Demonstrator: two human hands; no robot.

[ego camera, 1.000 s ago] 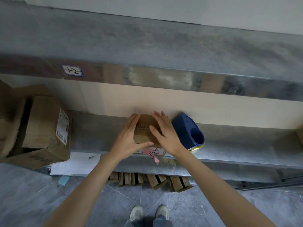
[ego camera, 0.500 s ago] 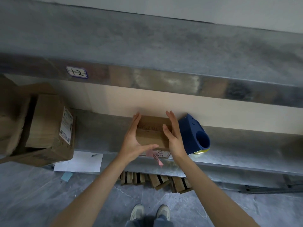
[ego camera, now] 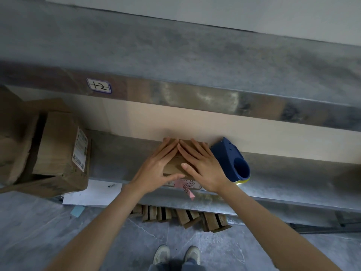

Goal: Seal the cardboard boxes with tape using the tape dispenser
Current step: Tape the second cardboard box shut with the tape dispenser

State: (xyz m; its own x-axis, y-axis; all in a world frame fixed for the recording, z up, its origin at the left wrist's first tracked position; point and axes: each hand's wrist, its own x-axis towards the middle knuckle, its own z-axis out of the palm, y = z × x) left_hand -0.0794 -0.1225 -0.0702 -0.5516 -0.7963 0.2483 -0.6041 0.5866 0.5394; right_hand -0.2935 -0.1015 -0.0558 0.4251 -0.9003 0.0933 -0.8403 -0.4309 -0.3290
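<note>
Head view: a small cardboard box [ego camera: 173, 168] is seen on a grey metal shelf [ego camera: 293, 178], pushed back against the pale panel behind it. Both hands are laid flat on its top. The left hand [ego camera: 156, 169] is spread over the left part of the lid and the right hand [ego camera: 203, 167] over the right part. The fingers are kept straight and pressed down on the cardboard, nothing being gripped. The fingertips of the two hands nearly meet at the far edge of the box, while the thumbs are pointed toward each other over the near part of the lid. Only a strip of cardboard is left visible between the hands.

A blue tape dispenser [ego camera: 226, 155] is set on the same shelf just to the right of the box, close beside the right hand. It is tilted, with its round opening turned toward the camera and a yellow-green edge shown at its lower end. A pink note [ego camera: 184, 187] with handwriting is seen at the front of the box, hanging over the shelf edge.

Well to the left, a large cardboard carton [ego camera: 56, 145] bearing a printed shipping label [ego camera: 80, 151] is placed. A white sheet [ego camera: 93, 194] with a pen [ego camera: 111, 185] on it is seen near it, and a blue slip [ego camera: 77, 210] is seen below that. A handwritten tag [ego camera: 99, 86] is stuck on the edge of the upper shelf. Cardboard pieces [ego camera: 179, 214] are lined up beneath the lower shelf, and two shoes [ego camera: 162, 254] are visible on the grey floor.
</note>
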